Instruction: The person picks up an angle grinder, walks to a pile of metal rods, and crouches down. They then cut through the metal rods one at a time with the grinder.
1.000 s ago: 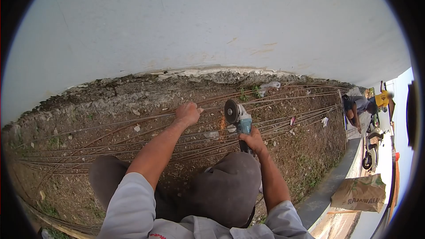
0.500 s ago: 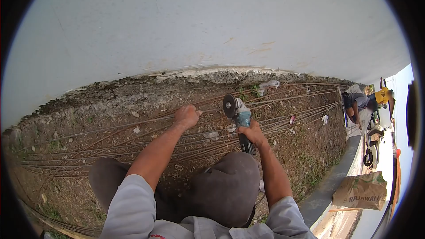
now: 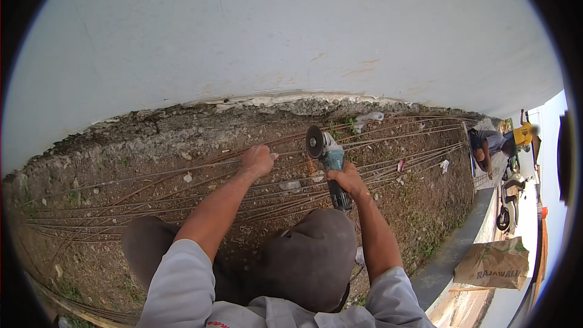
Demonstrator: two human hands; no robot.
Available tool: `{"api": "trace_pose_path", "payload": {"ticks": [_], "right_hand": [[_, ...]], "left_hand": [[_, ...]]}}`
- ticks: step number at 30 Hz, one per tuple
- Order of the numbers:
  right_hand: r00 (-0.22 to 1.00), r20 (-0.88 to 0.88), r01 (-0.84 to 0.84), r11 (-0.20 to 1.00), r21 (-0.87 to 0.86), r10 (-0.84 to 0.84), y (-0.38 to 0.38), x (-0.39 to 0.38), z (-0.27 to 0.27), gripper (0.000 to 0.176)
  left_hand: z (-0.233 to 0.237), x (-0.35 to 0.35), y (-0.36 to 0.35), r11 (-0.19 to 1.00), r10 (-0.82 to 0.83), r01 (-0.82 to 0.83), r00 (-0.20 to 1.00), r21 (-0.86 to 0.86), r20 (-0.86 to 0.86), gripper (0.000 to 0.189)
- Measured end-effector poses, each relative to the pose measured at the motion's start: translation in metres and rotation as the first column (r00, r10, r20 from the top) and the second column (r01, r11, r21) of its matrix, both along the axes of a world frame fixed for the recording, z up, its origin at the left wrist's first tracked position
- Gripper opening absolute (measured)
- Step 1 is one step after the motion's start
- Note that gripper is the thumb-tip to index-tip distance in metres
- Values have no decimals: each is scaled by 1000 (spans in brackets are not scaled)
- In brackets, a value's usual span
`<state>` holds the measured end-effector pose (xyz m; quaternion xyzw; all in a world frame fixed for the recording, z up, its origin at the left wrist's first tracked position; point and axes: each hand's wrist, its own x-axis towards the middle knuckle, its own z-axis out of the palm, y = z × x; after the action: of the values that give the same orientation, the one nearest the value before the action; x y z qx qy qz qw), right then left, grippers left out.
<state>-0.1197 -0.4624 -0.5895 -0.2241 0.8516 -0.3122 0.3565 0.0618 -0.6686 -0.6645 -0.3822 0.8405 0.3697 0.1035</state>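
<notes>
My right hand (image 3: 347, 181) is wrapped around the body of a teal and black angle grinder (image 3: 333, 161). Its dark cutting disc (image 3: 314, 141) stands upright, with the edge down at a steel rod (image 3: 290, 153). A faint orange glow like sparks shows just below the disc. To the left of the disc, my left hand (image 3: 258, 161) is closed around that rod, the thumb pointing toward the grinder. More long, rusty rods (image 3: 401, 169) run across the soil beneath both hands. Whether the disc has cut into the rod cannot be made out.
A pale wall (image 3: 291, 36) rises beyond a rough concrete footing (image 3: 200, 124). My bent knees (image 3: 310, 249) are close below the grinder. At right are a brown paper sack (image 3: 495, 264), a parked motorbike (image 3: 505, 203) and two people, one bending (image 3: 486, 146). Stones and litter dot the soil.
An orange glow has appeared beneath the grinder's disc. The grinder has shifted only very slightly, and my left hand stays on the rod in nearly the same spot.
</notes>
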Motion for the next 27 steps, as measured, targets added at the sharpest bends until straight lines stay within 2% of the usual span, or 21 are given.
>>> {"api": "trace_pose_path", "payload": {"ticks": [9, 15, 17, 19, 23, 27], "right_hand": [[1000, 1, 26, 1000, -15, -26, 5, 1, -4, 46], [999, -39, -18, 999, -35, 17, 12, -4, -14, 45], [999, -38, 14, 1000, -8, -15, 9, 2, -3, 45], [999, -43, -1, 1000, 20, 2, 12, -5, -13, 46], [996, -88, 7, 997, 80, 0, 11, -15, -29, 48], [1000, -16, -20, 1000, -5, 19, 5, -3, -5, 51]], "left_hand": [[-3, 0, 2, 1000, 8, -8, 1000, -15, -10, 47], [-4, -1, 2, 1000, 20, -20, 1000, -1, -1, 45], [-8, -1, 2, 999, 34, -34, 999, 6, -3, 43], [-9, 0, 4, 999, 4, -5, 1000, -45, -26, 46], [-5, 1, 5, 1000, 3, -3, 1000, -19, 0, 45], [-2, 1, 4, 1000, 19, -19, 1000, -14, -4, 46]]}}
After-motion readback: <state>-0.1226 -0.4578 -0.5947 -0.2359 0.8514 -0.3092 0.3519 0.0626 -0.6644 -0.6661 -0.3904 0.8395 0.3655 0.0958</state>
